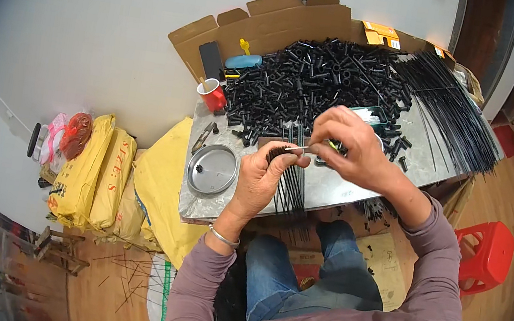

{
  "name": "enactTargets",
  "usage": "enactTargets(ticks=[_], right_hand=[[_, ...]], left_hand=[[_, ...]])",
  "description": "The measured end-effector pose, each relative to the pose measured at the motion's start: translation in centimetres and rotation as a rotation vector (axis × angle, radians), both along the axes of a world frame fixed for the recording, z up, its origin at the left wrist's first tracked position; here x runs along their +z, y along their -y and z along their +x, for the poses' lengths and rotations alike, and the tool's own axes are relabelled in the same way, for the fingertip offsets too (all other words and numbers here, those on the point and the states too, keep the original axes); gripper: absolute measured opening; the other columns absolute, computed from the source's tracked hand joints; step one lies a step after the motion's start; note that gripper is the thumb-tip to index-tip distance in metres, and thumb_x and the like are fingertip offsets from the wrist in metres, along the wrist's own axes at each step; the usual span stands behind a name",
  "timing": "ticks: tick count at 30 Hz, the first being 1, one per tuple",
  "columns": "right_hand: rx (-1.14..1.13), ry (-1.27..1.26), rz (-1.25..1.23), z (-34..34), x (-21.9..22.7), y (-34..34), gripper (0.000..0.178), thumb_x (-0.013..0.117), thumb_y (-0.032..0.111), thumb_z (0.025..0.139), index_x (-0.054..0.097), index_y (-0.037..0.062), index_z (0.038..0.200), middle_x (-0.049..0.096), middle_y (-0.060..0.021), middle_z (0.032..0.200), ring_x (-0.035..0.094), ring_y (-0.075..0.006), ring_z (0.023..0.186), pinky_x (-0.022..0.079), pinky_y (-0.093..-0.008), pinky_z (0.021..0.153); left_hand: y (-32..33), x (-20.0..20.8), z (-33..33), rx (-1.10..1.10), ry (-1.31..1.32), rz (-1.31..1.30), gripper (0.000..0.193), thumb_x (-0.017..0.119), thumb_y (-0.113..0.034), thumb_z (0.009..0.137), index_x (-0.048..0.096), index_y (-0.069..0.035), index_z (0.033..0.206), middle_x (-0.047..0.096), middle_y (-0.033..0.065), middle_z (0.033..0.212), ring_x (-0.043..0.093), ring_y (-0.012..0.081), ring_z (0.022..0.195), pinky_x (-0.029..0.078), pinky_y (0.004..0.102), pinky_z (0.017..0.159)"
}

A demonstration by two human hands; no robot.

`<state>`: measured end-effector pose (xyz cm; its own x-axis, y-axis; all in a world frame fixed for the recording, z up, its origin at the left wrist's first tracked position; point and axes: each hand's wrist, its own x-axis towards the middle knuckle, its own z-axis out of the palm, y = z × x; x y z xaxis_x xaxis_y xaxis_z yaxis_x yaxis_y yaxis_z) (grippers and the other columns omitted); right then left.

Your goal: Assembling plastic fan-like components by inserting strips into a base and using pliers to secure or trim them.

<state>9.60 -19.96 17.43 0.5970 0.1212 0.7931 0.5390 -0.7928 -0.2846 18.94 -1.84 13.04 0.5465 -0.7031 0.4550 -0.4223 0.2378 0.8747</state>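
Note:
My left hand (257, 179) is closed round a small cluster of dark pieces (278, 153) above the table's front edge; their exact kind is too small to make out. Pinched in the fingers of my right hand (355, 150) is a thin pale stick (297, 148). Its tip reaches to the dark cluster at my left fingertips. Below both hands, thin black rods (292, 193) lie across the table's front edge. Just beyond them spreads a big heap of short black plastic tubes (314, 69).
A round metal dish (219, 185) with a small black piece sits left on the grey table (194, 206). Behind it stands a red cup (214, 98). Long black rods (454, 110) lie at the right. Cardboard (298, 17) backs the heap. A red stool (488, 258) stands right.

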Motion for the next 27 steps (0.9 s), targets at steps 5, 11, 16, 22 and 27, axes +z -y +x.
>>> enactTargets(ticks=[5, 11, 16, 22, 27], right_hand=[[-0.031, -0.078, -0.006, -1.3, -0.2, -0.2, 0.009, 0.068, 0.007, 0.076, 0.06, 0.0065, 0.081, 0.057, -0.0054, 0.075, 0.056, -0.0238, 0.071, 0.041, -0.0363, 0.064], [-0.014, -0.062, -0.017, -1.3, -0.3, -0.3, 0.008, 0.067, 0.007, 0.078, 0.062, 0.0067, 0.084, 0.056, -0.0052, 0.074, 0.056, -0.0232, 0.07, 0.04, -0.0357, 0.062], [-0.027, -0.059, -0.041, -1.2, -0.4, -0.3, 0.009, 0.068, 0.007, 0.077, 0.062, 0.0066, 0.084, 0.056, -0.0047, 0.074, 0.056, -0.0228, 0.07, 0.04, -0.0353, 0.063], [-0.094, 0.019, -0.174, -1.5, 1.1, -0.1, 0.014, 0.073, 0.007, 0.071, 0.065, 0.0088, 0.082, 0.057, -0.002, 0.074, 0.056, -0.0193, 0.071, 0.04, -0.0329, 0.065], [-0.008, -0.034, -0.183, -1.2, 1.2, 0.9, 0.013, 0.072, 0.007, 0.072, 0.063, 0.0118, 0.08, 0.056, 0.0005, 0.075, 0.055, -0.0175, 0.074, 0.036, -0.0316, 0.067]], left_hand=[[0.0, -0.1, 0.0, -0.014, -0.017, -0.025, 0.021, 0.051, -0.014, 0.097, 0.059, 0.004, 0.104, 0.069, 0.0111, 0.089, 0.067, 0.0183, 0.089, 0.05, 0.0295, 0.085], [0.0, 0.0, -0.2, -0.016, -0.021, -0.031, 0.021, 0.052, -0.014, 0.097, 0.059, 0.004, 0.104, 0.07, 0.0115, 0.089, 0.066, 0.0178, 0.089, 0.049, 0.0295, 0.085], [0.0, 0.0, -0.3, -0.009, -0.009, -0.025, 0.021, 0.052, -0.014, 0.096, 0.059, 0.004, 0.105, 0.07, 0.0116, 0.089, 0.066, 0.0178, 0.089, 0.05, 0.0293, 0.084], [0.5, 0.2, -0.6, -0.041, -0.025, -0.019, 0.021, 0.053, -0.015, 0.096, 0.06, 0.004, 0.104, 0.07, 0.0115, 0.089, 0.067, 0.0176, 0.089, 0.05, 0.0288, 0.084], [1.0, 0.5, -0.8, -0.087, 0.075, 0.021, 0.023, 0.055, -0.016, 0.095, 0.06, 0.003, 0.107, 0.07, 0.0119, 0.093, 0.067, 0.018, 0.09, 0.052, 0.0289, 0.083]])
